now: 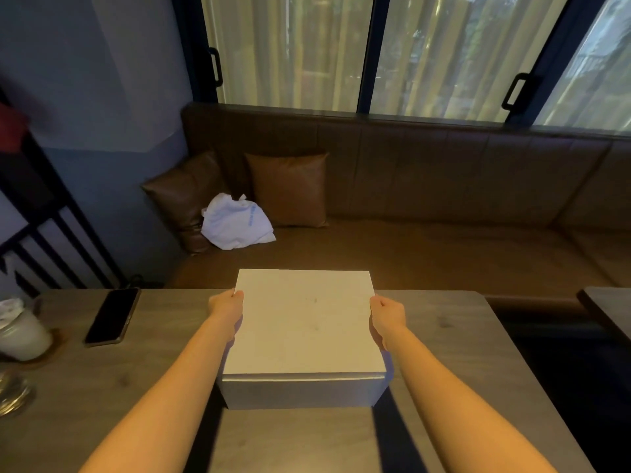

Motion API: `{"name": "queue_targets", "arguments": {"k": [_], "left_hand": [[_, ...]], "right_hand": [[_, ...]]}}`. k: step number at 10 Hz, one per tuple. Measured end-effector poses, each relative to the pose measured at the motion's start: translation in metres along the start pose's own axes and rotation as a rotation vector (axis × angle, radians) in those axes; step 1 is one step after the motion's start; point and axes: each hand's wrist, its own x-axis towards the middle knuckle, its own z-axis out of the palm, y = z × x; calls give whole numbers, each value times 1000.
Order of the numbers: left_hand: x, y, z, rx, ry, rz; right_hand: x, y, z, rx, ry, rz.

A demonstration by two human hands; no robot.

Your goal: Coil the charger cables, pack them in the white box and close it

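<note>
Square white cardboard box (304, 336) sits mid-table on the grey wood-grain table (136, 387), lid on. Left hand (226, 310) grasps the lid's left edge, right hand (387, 319) grasps the right edge. No cables visible. Likely seating or lifting the lid: keep both sides level, press evenly, avoid skewing. Black phone (112, 315) lies well left.

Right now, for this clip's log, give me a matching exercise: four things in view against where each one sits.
Things:
1. white cardboard box
2. black smartphone
3. white plastic bag
4. glass jar with white contents

Places:
A. on the brown leather bench
B. at the table's far left edge
C. held between both hands
D. flat on the table, left of the box

Pairs: 1-C, 2-D, 3-A, 4-B
</note>
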Motion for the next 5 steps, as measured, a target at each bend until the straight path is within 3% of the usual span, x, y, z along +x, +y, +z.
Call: {"name": "queue_targets", "arguments": {"k": [3, 5], "left_hand": [[-3, -27, -3, -29, 70, 75], [-13, -7, 1, 165, 5, 144]], "right_hand": [[7, 28, 8, -161, 66, -88], [8, 6, 15, -270, 54, -115]]}}
